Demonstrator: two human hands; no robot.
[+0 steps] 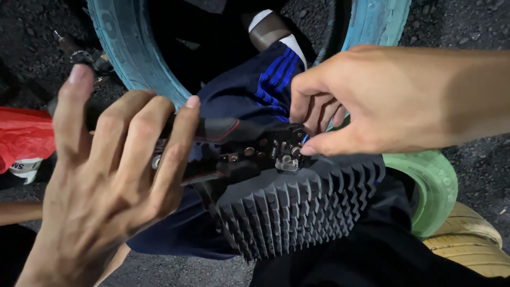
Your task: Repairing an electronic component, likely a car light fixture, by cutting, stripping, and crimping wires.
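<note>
My left hand point(106, 180) wraps its fingers round the handles of a black hand tool point(249, 151) with red-trimmed grips, thumb raised. The tool's metal head, with its screws and jaws, points right. My right hand point(361, 101) comes in from the right, thumb and forefinger pinched at the tool's head on a small blue piece point(305, 140), mostly hidden by the fingertips. Just under the tool lies a dark grey finned metal block point(297, 207), its rows of fins facing me.
A blue-painted tyre point(133, 58) stands behind, with a green tyre point(430, 186) and a yellow tyre point(467, 239) at the right. Another person's leg in dark blue striped shorts point(260, 85) sits behind the tool. A red bag point(24, 133) lies left on dark gravel.
</note>
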